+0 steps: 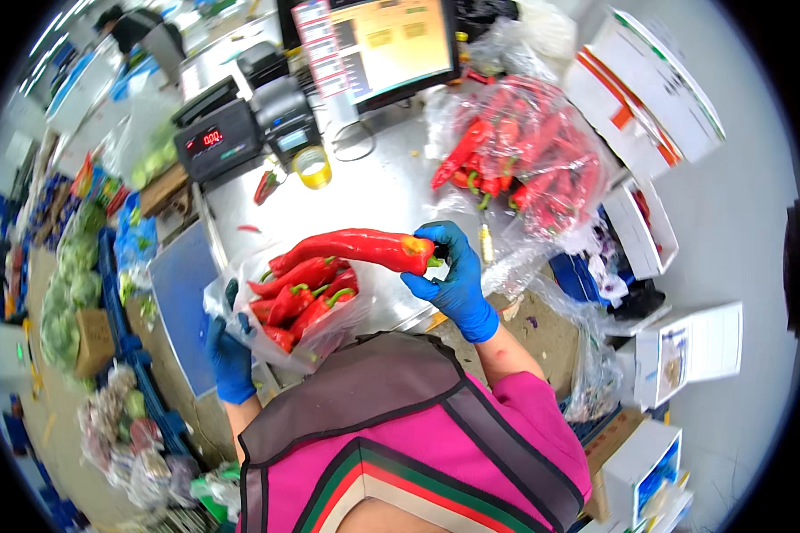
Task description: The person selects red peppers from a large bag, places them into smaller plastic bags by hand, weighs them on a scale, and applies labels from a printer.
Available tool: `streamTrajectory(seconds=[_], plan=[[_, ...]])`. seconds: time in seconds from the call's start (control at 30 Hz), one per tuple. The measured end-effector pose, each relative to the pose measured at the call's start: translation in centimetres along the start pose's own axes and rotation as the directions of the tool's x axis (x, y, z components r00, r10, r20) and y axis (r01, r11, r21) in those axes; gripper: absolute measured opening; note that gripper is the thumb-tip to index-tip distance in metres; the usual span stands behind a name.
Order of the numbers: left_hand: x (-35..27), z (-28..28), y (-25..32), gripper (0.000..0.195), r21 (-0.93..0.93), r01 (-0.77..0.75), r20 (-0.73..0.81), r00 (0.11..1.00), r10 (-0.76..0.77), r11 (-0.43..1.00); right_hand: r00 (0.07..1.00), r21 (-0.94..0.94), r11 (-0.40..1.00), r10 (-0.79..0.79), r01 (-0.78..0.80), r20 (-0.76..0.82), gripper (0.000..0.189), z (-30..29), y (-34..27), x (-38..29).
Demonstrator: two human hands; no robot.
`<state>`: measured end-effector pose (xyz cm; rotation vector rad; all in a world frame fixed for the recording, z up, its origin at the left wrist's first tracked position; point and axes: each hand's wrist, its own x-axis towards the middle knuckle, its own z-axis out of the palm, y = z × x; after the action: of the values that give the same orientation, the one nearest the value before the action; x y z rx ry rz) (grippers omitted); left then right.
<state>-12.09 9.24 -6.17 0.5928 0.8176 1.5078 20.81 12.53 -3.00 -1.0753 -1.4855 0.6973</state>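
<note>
My right hand (pixel 452 280), in a blue glove, grips a long red pepper (pixel 353 246) by its stem end; an orange-yellow patch shows near the stem. The pepper's tip reaches over an open clear plastic bag (pixel 350 326) of red peppers (pixel 307 300). My left hand (pixel 230 353), gloved too, holds that bag by its left side, fingers partly behind the film. A large clear bag of red peppers (pixel 540 146) lies open at the back right of the metal table (pixel 387 160), several stems towards me.
A scale display (pixel 217 140), a label printer (pixel 290 123), a roll of yellow tape (pixel 312 167) and a monitor (pixel 393 46) stand at the back. A red pepper piece (pixel 265 187) lies near the tape. White boxes (pixel 640 226) line the right; cabbages (pixel 73 293) lie left. A person (pixel 140 33) bends far left.
</note>
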Motion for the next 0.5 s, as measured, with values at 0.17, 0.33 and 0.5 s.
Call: streamTrajectory(seconds=[0.17,0.33,0.5], plan=[[0.5,1.3,-0.7,0.055,-0.100,0.090,0.079,0.993,-0.083,0.991,0.980,0.049,0.985,0.171,-0.167,-0.097,0.057,-4.6,-0.6,-2.1],[1.1,3.1,-2.0,0.055,0.055,0.082,-0.033,0.996,-0.080,0.995,0.931,0.321,0.891,0.358,-0.320,-0.066,0.046,-8.3,0.2,-3.2],[-0.3,1.8,2.7,0.033,0.830,0.260,-0.246,0.965,-0.094,0.493,0.880,0.505,0.744,0.471,-0.438,0.069,0.038,-9.6,2.4,-1.7]])
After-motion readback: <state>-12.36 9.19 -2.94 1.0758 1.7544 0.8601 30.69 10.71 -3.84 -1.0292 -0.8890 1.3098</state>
